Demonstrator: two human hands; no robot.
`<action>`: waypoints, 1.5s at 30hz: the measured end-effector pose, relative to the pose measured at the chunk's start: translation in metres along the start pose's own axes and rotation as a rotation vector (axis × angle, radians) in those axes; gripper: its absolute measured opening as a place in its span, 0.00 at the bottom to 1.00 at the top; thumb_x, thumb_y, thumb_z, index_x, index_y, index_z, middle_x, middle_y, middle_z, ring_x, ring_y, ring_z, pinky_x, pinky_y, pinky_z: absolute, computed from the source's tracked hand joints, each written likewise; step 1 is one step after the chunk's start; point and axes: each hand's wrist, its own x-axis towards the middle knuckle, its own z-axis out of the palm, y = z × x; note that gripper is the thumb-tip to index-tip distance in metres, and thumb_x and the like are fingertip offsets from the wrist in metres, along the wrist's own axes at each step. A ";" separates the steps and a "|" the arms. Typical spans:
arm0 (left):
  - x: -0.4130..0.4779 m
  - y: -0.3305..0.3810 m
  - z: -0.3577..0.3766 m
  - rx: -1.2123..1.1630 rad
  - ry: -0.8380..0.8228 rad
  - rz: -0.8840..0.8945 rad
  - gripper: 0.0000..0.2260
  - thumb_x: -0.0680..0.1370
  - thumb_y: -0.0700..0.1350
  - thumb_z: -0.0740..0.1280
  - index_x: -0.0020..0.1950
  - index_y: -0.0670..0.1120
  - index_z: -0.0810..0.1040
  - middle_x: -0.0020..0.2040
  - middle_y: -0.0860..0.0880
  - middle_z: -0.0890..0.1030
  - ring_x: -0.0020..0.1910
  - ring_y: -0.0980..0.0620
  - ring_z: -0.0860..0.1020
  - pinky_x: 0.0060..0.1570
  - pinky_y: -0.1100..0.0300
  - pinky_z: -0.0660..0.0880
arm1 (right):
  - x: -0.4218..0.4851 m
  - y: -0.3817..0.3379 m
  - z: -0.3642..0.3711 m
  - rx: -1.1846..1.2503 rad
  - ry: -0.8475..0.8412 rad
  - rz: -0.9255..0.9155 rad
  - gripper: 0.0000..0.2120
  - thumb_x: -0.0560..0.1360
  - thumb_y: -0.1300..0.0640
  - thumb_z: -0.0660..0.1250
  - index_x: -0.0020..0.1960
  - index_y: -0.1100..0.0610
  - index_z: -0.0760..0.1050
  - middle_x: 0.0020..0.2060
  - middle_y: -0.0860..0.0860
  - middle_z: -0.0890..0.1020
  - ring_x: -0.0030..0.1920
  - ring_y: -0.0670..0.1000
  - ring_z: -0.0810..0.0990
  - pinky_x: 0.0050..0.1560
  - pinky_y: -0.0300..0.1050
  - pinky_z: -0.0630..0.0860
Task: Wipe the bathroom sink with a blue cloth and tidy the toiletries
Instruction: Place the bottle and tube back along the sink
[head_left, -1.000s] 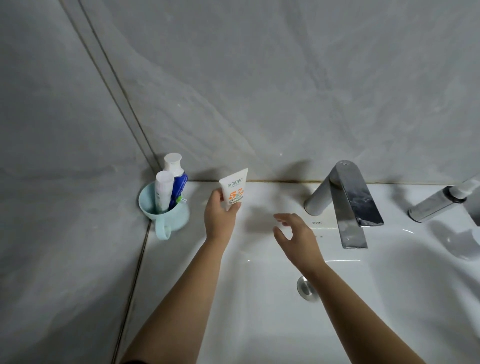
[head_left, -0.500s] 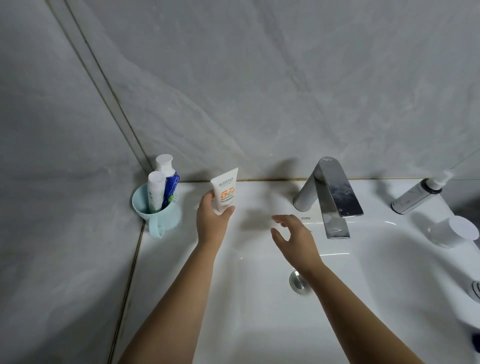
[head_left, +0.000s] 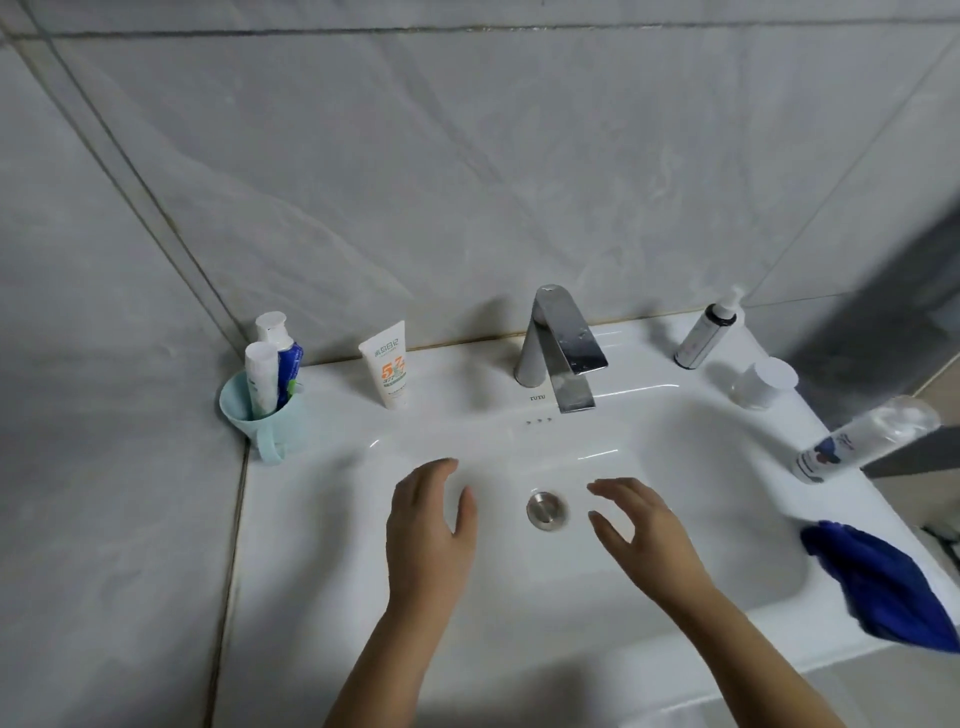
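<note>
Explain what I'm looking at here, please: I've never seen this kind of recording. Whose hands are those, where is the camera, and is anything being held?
There is no machine: these are a person's two bare hands, filmed by one wide-angle camera worn on their head, looking down at a white sink. The left hand and right hand hang over it near the drain, fingers relaxed, holding nothing. On the back ledge stand a mint cup with tubes in it, a white tube with orange print, the faucet and a pump bottle. To the right are a small lidded jar, a clear bottle and the blue cloth, bunched on the rim.
</note>
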 end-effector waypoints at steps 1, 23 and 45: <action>-0.002 0.009 0.002 -0.003 -0.016 0.057 0.11 0.75 0.45 0.65 0.56 0.43 0.78 0.53 0.49 0.80 0.54 0.52 0.73 0.51 0.59 0.73 | -0.006 0.009 -0.011 -0.017 0.030 0.016 0.13 0.70 0.61 0.71 0.55 0.55 0.78 0.51 0.47 0.80 0.53 0.50 0.78 0.50 0.36 0.69; 0.060 0.180 0.128 0.386 0.011 0.387 0.15 0.73 0.50 0.57 0.56 0.46 0.74 0.53 0.48 0.79 0.54 0.52 0.70 0.51 0.59 0.68 | 0.192 0.145 -0.136 0.357 0.347 0.208 0.25 0.73 0.56 0.68 0.67 0.56 0.66 0.62 0.53 0.72 0.61 0.53 0.71 0.56 0.46 0.69; 0.073 0.168 0.028 0.496 0.139 0.186 0.19 0.73 0.52 0.55 0.52 0.42 0.79 0.52 0.45 0.81 0.50 0.43 0.79 0.49 0.51 0.75 | 0.175 0.030 -0.178 0.580 0.249 -0.186 0.14 0.69 0.56 0.72 0.52 0.47 0.73 0.44 0.39 0.79 0.43 0.42 0.77 0.43 0.32 0.71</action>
